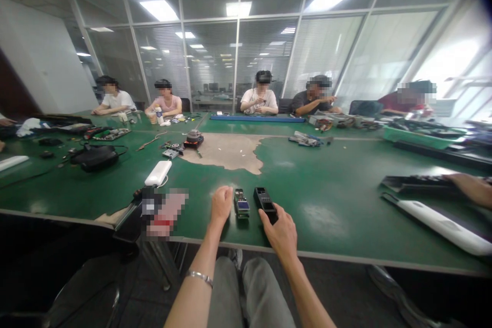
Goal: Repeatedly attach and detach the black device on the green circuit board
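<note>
Circuit board (242, 209) with a small blue-tinted screen lies on the green table (319, 184), near its front edge, between the person's two hands. Just left of the board, the left hand (222, 205) rests with its fingers curled together in a fist; whether anything is inside it cannot be told. Just right of the board, the right hand (280, 226) is clamped on a black case (262, 197), thumb on the near side and fingers around the right side. Left of the board and farther off lies a white box (158, 172) with a cord. Beyond the board is a bare brown patch (234, 149). Well to the board's right are a long white device (442, 225) and a co-worker's hand (472, 189), blurred.
</note>
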`<state>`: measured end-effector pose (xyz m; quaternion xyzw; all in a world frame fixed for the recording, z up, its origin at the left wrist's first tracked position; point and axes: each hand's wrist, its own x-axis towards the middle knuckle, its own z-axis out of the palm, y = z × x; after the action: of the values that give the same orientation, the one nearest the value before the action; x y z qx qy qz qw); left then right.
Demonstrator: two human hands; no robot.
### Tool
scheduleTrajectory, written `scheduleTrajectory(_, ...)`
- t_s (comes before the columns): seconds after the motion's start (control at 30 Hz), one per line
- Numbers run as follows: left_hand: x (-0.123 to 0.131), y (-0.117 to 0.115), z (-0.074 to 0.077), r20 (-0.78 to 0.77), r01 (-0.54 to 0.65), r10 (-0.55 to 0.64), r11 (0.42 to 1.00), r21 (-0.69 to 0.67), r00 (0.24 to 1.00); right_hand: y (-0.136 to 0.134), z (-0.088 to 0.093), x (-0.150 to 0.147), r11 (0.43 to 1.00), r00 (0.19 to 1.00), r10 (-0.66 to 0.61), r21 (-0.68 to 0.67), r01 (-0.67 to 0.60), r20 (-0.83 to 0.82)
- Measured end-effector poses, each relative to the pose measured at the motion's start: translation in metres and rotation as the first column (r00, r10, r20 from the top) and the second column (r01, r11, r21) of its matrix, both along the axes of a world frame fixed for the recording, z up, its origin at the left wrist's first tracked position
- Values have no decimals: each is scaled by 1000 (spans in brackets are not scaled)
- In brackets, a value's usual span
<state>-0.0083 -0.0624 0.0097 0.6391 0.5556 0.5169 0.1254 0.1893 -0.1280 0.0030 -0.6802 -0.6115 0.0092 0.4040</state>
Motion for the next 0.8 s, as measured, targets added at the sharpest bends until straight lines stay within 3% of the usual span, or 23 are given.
scheduleTrajectory(0.43, 2, 4, 0, 2, -7, 7, 1000, 0, 1000, -1, 6, 0, 999, 999, 42, 5, -42, 10)
scheduleTrajectory(0.8, 3, -1, 3, -26, -7, 6, 1000, -22, 1000, -3, 5, -3, 1000, 999, 1, 18, -2, 45)
